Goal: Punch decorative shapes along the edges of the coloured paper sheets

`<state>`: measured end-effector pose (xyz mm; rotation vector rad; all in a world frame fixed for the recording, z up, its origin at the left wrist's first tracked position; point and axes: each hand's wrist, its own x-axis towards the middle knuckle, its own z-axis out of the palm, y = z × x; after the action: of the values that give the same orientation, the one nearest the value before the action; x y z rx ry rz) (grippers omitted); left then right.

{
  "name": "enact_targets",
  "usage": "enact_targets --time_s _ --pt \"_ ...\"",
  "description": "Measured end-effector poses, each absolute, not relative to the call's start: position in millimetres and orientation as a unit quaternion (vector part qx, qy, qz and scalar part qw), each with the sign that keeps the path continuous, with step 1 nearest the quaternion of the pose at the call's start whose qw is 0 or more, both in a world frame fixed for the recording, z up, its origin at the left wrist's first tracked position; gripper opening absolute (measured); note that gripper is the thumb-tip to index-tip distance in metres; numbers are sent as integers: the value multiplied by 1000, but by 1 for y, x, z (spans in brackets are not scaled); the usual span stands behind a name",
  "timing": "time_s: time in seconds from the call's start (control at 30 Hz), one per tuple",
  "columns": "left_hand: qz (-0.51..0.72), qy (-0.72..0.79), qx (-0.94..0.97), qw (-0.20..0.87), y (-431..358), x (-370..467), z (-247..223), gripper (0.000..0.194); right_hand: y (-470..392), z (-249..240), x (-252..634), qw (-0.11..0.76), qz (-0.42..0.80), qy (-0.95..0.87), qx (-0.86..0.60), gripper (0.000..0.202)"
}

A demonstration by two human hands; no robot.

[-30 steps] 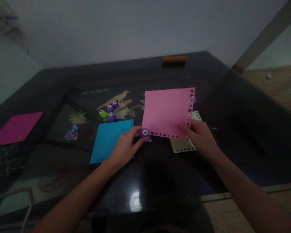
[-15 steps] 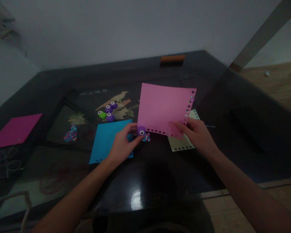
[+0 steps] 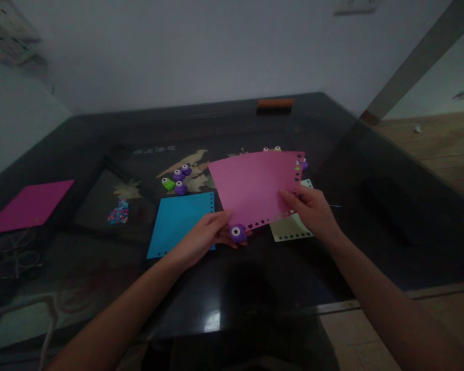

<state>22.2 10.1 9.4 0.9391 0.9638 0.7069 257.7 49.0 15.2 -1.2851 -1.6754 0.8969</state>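
A pink sheet (image 3: 251, 185) is raised above the dark table, with small shapes punched along its right and lower edges. My right hand (image 3: 307, 206) pinches it near the lower right corner. At its lower left corner, my left hand (image 3: 212, 229) is closed with the thumb on the paper and the fingers underneath, beside a purple punch (image 3: 237, 233) marked with a star. The punch rests on those fingers. A blue sheet (image 3: 180, 221) lies under and left of my left hand. Partly hidden beneath my right hand is a pale yellow sheet (image 3: 290, 229) with punched edges.
Purple punches (image 3: 180, 188) and a green one (image 3: 168, 184) stand behind the blue sheet. Further left are a confetti pile (image 3: 119, 211), a magenta sheet (image 3: 33, 206) and glasses (image 3: 17, 257). More punches (image 3: 277, 149) show behind the pink sheet. An orange-brown roll (image 3: 275, 103) lies far back.
The pink sheet has tilted, its lower left corner coming down and toward me. My left hand and the purple punch have moved slightly right and nearer, and the fingers now reach under them.
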Motion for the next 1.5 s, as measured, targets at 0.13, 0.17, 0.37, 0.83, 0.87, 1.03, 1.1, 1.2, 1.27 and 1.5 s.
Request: enact_targets --time_s 0.13,0.17,0.37,0.83,0.87,1.03,1.1,1.2,1.27,1.5 --pt "325 462 477 674 12 27 10 31 55 15 259 420 345 -672 -502 24" --pt "339 472 494 646 14 28 11 30 55 15 260 442 324 -667 -504 24" --pt "396 522 603 456 26 41 22 28 39 16 249 513 85 -713 -471 18" --pt "434 551 577 418 7 70 12 26 19 -5 229 405 136 -813 -395 26" --pt "444 551 575 410 7 70 12 24 19 -6 230 407 160 -806 -400 26" --pt "471 564 563 378 9 69 9 24 22 -13 228 365 273 -776 -437 28" --pt "471 564 561 380 9 69 5 25 22 -15 227 343 294 -773 -446 28" --pt "487 561 547 385 7 70 1 25 21 -14 226 330 275 -781 -454 26" --pt "504 560 535 381 5 70 -1 23 20 -12 227 336 249 -788 -451 24" --pt "533 523 515 420 2 73 -6 26 23 -15 228 297 200 -817 -453 25"
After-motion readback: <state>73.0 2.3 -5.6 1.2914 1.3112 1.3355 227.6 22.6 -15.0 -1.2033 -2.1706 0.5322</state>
